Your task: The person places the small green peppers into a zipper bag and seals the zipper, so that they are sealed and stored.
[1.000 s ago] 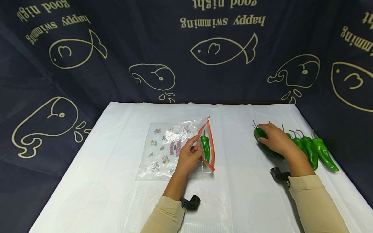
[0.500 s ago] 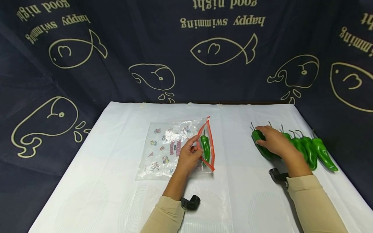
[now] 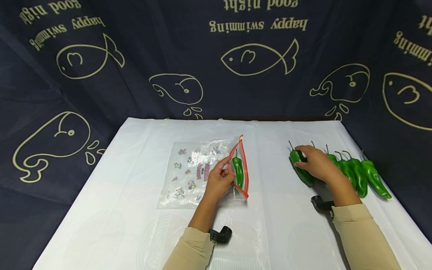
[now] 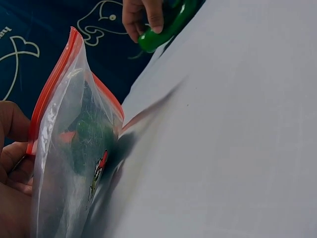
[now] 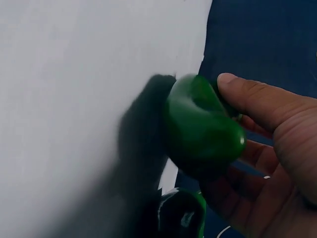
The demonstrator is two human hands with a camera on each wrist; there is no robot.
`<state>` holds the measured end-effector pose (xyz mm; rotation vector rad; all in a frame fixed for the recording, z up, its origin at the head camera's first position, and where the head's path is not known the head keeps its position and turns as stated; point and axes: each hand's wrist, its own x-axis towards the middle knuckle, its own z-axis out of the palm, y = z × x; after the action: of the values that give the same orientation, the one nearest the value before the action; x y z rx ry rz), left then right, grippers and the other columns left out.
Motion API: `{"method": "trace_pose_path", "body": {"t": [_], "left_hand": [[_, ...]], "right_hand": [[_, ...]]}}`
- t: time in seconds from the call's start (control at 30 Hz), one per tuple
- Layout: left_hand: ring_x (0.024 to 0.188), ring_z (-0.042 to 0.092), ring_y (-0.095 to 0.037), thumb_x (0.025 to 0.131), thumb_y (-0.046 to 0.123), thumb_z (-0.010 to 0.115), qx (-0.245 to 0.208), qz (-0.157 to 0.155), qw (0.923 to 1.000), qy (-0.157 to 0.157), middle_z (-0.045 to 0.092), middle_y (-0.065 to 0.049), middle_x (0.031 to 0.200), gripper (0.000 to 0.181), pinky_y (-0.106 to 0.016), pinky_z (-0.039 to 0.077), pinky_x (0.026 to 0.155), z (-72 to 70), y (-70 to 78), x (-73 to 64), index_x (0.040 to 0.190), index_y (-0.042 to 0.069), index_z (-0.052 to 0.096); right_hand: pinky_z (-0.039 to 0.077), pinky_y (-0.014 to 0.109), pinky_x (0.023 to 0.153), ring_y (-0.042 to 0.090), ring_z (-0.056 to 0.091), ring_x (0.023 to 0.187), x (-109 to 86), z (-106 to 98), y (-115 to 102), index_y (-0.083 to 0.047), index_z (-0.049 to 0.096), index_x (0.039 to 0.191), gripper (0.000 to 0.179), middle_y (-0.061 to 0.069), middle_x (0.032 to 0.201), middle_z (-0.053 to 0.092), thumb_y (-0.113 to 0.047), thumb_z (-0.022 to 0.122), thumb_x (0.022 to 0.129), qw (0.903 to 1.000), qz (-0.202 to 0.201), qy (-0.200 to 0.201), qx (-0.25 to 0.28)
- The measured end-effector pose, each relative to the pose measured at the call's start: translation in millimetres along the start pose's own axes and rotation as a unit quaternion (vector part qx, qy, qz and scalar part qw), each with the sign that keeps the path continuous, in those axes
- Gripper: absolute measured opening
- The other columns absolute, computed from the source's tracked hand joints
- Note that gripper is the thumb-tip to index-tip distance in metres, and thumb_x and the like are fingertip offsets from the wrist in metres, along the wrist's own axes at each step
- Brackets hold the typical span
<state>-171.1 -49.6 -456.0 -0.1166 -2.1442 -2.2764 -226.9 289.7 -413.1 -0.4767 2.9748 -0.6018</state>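
Observation:
A clear zip bag [image 3: 183, 180] with printed figures lies on the table, its red-edged mouth gaping to the right. My left hand [image 3: 218, 182] pinches the near red edge [image 4: 44, 94] of that mouth between thumb and fingers. Just inside the opening is one green pepper [image 3: 238, 172], stem pointing away from me; through the plastic in the left wrist view it is blurred. Over on the right, my right hand [image 3: 316, 164] grips another green pepper [image 3: 301, 173], thumb on one side and fingers on the other. In the right wrist view this pepper [image 5: 198, 129] appears end-on.
Several more green peppers [image 3: 362, 180] lie side by side to the right of my right hand, partly hidden by it. The white-covered table [image 3: 276, 225] ends at a dark printed cloth [image 3: 256, 97] behind and at both sides. Bare table separates bag and peppers.
My right hand has shifted slightly left with the pepper it grips, bringing it a little away from the others. My left hand and the bag have stayed put.

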Motion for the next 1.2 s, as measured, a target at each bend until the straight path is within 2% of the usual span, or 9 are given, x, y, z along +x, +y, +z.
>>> {"method": "trace_pose_path", "body": {"t": [0.2,0.37,0.53,0.7,0.83,1.0,1.2], "left_hand": [[0.073,0.055,-0.010,0.083,-0.008,0.062,0.001,0.005,1.0000,-0.001,0.058,-0.005,0.082,0.061,-0.021,0.051,0.063,-0.9,0.7,-0.1,0.142,0.006,0.054],[0.073,0.057,-0.011,0.082,-0.007,0.062,0.002,0.002,1.0000,0.002,0.060,-0.006,0.081,0.063,-0.021,0.051,0.062,-2.2,1.4,0.7,0.142,0.009,0.055],[0.074,0.055,-0.010,0.083,-0.009,0.061,-0.004,-0.010,0.9999,-0.003,0.058,-0.005,0.080,0.062,-0.020,0.050,0.062,-2.8,2.5,1.4,0.143,0.006,0.052],[0.073,0.052,-0.011,0.084,-0.012,0.059,-0.015,-0.013,0.9997,-0.013,0.054,-0.006,0.078,0.061,-0.020,0.049,0.061,-2.6,18.3,-4.3,0.143,-0.002,0.049],[0.073,0.052,-0.011,0.083,-0.013,0.058,-0.021,-0.014,0.9996,-0.013,0.052,-0.005,0.077,0.059,-0.020,0.049,0.063,-1.0,32.1,-11.5,0.141,-0.005,0.050],[0.073,0.053,-0.011,0.082,-0.013,0.058,-0.021,-0.006,0.9997,-0.010,0.056,-0.006,0.079,0.059,-0.019,0.049,0.062,0.4,33.6,-12.2,0.140,-0.006,0.051],[0.074,0.054,-0.011,0.082,-0.013,0.058,-0.024,-0.001,0.9996,-0.015,0.058,-0.010,0.084,0.060,-0.019,0.049,0.062,-0.2,32.5,-11.8,0.141,-0.006,0.050]], "right_hand": [[0.048,0.058,0.086,0.045,0.058,0.108,3.4,-2,-11,0.004,0.046,0.142,0.061,0.030,0.138,0.048,-0.019,0.071,0.091,0.9992,-0.013,0.020,0.033],[0.049,0.056,0.084,0.042,0.059,0.106,6.9,0,-21,0.003,0.047,0.143,0.061,0.028,0.137,0.050,-0.021,0.072,0.092,0.9976,-0.018,0.026,0.061],[0.051,0.052,0.078,0.039,0.061,0.102,13.7,8,-30,0.001,0.048,0.143,0.061,0.025,0.134,0.053,-0.024,0.072,0.092,0.9946,-0.028,0.051,0.086],[0.052,0.049,0.074,0.036,0.062,0.100,21.7,16,-43,-0.001,0.049,0.142,0.060,0.023,0.137,0.052,-0.022,0.072,0.092,0.9900,-0.046,0.079,0.107],[0.053,0.049,0.076,0.036,0.063,0.101,25.3,21,-54,-0.002,0.050,0.141,0.059,0.021,0.138,0.052,-0.022,0.072,0.091,0.9870,-0.052,0.087,0.125],[0.053,0.048,0.077,0.036,0.063,0.102,28.1,25,-66,-0.002,0.050,0.141,0.058,0.021,0.138,0.052,-0.024,0.072,0.092,0.9844,-0.052,0.085,0.145],[0.053,0.041,0.073,0.034,0.065,0.101,30.2,30,-75,-0.002,0.051,0.139,0.057,0.020,0.136,0.055,-0.023,0.074,0.090,0.9813,-0.058,0.088,0.161]]}}
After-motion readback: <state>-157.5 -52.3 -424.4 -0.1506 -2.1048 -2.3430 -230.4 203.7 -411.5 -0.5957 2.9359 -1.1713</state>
